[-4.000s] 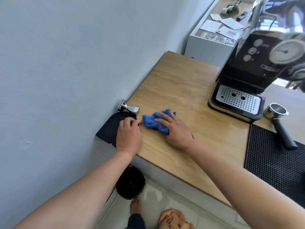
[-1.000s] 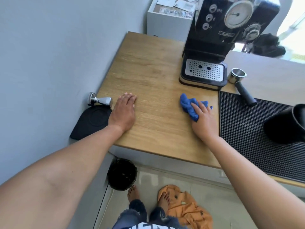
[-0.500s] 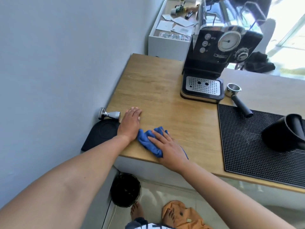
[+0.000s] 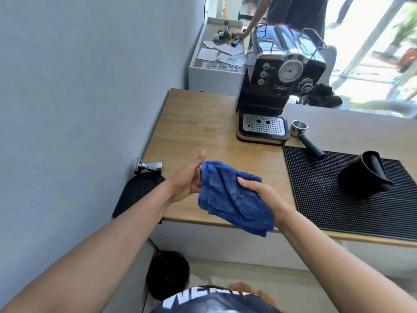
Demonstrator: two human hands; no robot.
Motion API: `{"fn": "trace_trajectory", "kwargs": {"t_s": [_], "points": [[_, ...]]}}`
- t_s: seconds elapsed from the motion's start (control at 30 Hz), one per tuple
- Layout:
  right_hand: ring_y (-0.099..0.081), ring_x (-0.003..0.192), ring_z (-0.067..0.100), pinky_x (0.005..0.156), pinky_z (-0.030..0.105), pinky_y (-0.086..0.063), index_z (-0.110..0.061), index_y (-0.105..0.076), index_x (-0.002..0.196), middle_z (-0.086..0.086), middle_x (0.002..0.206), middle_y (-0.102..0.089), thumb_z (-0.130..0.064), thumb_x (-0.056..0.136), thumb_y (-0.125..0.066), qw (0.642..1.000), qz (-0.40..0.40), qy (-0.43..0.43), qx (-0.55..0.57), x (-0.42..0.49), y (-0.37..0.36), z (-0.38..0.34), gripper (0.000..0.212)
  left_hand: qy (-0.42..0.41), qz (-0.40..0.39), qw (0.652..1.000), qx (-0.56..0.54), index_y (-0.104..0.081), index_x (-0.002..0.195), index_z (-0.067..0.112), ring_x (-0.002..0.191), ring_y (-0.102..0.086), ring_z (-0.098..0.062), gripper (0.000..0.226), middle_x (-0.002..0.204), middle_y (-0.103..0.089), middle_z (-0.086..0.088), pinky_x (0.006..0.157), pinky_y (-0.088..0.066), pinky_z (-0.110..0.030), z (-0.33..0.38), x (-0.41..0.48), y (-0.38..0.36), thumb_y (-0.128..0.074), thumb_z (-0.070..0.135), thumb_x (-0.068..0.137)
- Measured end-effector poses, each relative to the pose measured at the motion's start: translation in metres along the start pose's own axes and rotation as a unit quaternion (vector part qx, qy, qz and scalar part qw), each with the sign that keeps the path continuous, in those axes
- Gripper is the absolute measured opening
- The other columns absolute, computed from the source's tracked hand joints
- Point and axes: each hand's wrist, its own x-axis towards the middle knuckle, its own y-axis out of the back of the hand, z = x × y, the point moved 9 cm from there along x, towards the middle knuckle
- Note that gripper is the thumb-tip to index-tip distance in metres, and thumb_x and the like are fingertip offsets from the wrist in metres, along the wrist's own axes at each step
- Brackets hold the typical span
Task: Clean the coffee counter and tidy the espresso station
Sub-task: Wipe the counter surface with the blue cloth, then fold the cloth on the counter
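Observation:
A blue cloth [image 4: 232, 197] hangs in the air above the front edge of the wooden counter [image 4: 203, 129]. My right hand [image 4: 261, 195] grips its right side and my left hand [image 4: 189, 177] holds its upper left corner, fingers partly behind the fabric. A black espresso machine [image 4: 279, 86] stands at the back of the counter. Its portafilter [image 4: 304, 136] lies to the right of the drip tray, handle reaching onto the black rubber mat [image 4: 352, 195]. A metal tamper [image 4: 147, 166] lies on its side by the wall, above a black tamping mat [image 4: 137, 193].
A black pitcher [image 4: 365, 172] lies tipped on the rubber mat. A grey wall runs along the left. Behind the counter a white cabinet [image 4: 214, 73] carries papers, and a person stands beyond it. A black bin [image 4: 169, 274] sits on the floor below.
The cloth has come up off the counter. My left hand left the counter surface and took hold of the cloth together with my right hand.

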Motion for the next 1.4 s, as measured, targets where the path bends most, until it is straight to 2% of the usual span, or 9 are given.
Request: {"fn": "trace_trajectory", "kwargs": {"t_s": [0.13, 0.37, 0.57, 0.73, 0.87, 1.0, 1.07, 1.17, 1.4], "points": [[-0.068, 0.081, 0.029, 0.080, 0.041, -0.052, -0.006, -0.065, 0.101, 0.016, 0.093, -0.070, -0.031, 0.089, -0.059, 0.999, 0.021, 0.019, 0.021, 0.017, 0.003, -0.017, 0.028, 0.016, -0.075, 0.996, -0.044, -0.063, 0.130, 0.015, 0.114, -0.066, -0.026, 0.083, 0.123, -0.070, -0.011, 0.091, -0.052, -0.038, -0.002, -0.014, -0.013, -0.017, 0.073, 0.093], [-0.067, 0.108, 0.032, 0.093, 0.045, -0.053, -0.006, -0.064, 0.120, 0.016, 0.117, -0.069, -0.030, 0.086, -0.069, 0.996, 0.045, 0.049, -0.060, 0.056, -0.008, -0.045, 0.042, -0.046, 0.103, 0.987, 0.115, -0.070, 0.117, 0.025, 0.108, -0.069, -0.017, 0.048, 0.110, -0.076, 0.003, 0.091, -0.054, -0.035, 0.021, -0.015, 0.034, -0.077, 0.051, 0.077], [-0.071, 0.093, 0.026, 0.083, 0.040, -0.058, -0.010, -0.070, 0.103, 0.010, 0.101, -0.074, -0.030, 0.085, -0.073, 0.970, 0.163, 0.163, -0.078, 0.077, 0.002, -0.087, 0.028, -0.117, 0.217, 0.963, 0.109, -0.068, 0.092, 0.023, 0.063, -0.068, 0.002, 0.009, 0.079, -0.072, 0.010, 0.049, -0.046, -0.011, 0.059, -0.018, 0.062, -0.066, 0.032, 0.093], [-0.070, 0.084, 0.023, 0.070, 0.034, -0.058, -0.011, -0.069, 0.100, 0.007, 0.093, -0.073, -0.036, 0.089, -0.067, 0.958, 0.169, 0.218, -0.073, 0.109, -0.014, -0.103, 0.028, -0.132, 0.298, 0.942, 0.081, -0.071, 0.089, 0.018, 0.073, -0.072, -0.013, 0.016, 0.079, -0.076, 0.004, 0.064, -0.054, -0.026, 0.087, -0.009, 0.089, -0.066, 0.032, 0.093], [-0.072, 0.089, 0.027, 0.070, 0.040, -0.061, -0.010, -0.065, 0.106, 0.009, 0.101, -0.074, -0.031, 0.088, -0.067, 0.979, 0.129, 0.156, -0.027, 0.157, -0.025, -0.103, 0.028, -0.089, 0.376, 0.913, 0.133, -0.070, 0.099, 0.016, 0.085, -0.071, -0.019, 0.026, 0.092, -0.075, -0.001, 0.081, -0.058, -0.036, 0.100, 0.007, 0.127, -0.062, 0.040, 0.092], [-0.070, 0.091, 0.027, 0.076, 0.042, -0.059, -0.013, -0.064, 0.106, 0.011, 0.104, -0.072, -0.015, 0.090, -0.061, 0.983, 0.131, 0.122, -0.052, 0.200, -0.032, -0.101, 0.017, -0.028, 0.389, 0.902, 0.187, -0.061, 0.092, 0.026, 0.091, -0.069, -0.019, 0.011, 0.096, -0.071, 0.002, 0.086, -0.056, -0.038, 0.101, 0.025, 0.162, -0.069, 0.029, 0.085], [-0.070, 0.088, 0.023, 0.071, 0.036, -0.058, -0.012, -0.064, 0.108, 0.009, 0.102, -0.072, -0.014, 0.089, -0.062, 0.981, 0.136, 0.119, -0.075, 0.223, -0.035, -0.104, 0.019, -0.003, 0.412, 0.876, 0.251, -0.061, 0.095, 0.023, 0.095, -0.066, -0.021, 0.013, 0.098, -0.069, 0.002, 0.085, -0.053, -0.036, 0.103, 0.033, 0.181, -0.068, 0.026, 0.085], [-0.068, 0.094, 0.023, 0.085, 0.040, -0.056, -0.016, -0.063, 0.110, 0.006, 0.107, -0.070, -0.021, 0.087, -0.065, 0.957, 0.172, 0.142, -0.185, 0.249, -0.038, -0.117, 0.023, 0.035, 0.440, 0.819, 0.367, -0.060, 0.115, 0.019, 0.104, -0.063, -0.027, 0.024, 0.110, -0.068, -0.005, 0.084, -0.049, -0.035, 0.107, 0.046, 0.199, -0.059, 0.026, 0.092], [-0.060, 0.095, 0.032, 0.073, 0.038, -0.045, -0.016, -0.041, 0.125, 0.010, 0.115, -0.062, -0.032, 0.095, -0.051, 0.802, 0.191, 0.164, -0.542, 0.273, -0.055, -0.143, 0.036, 0.084, 0.408, 0.666, 0.619, -0.029, 0.148, 0.015, 0.102, -0.064, -0.034, 0.056, 0.126, -0.058, -0.013, 0.072, -0.046, -0.039, 0.118, 0.081, 0.198, -0.047, 0.007, 0.095]]}}
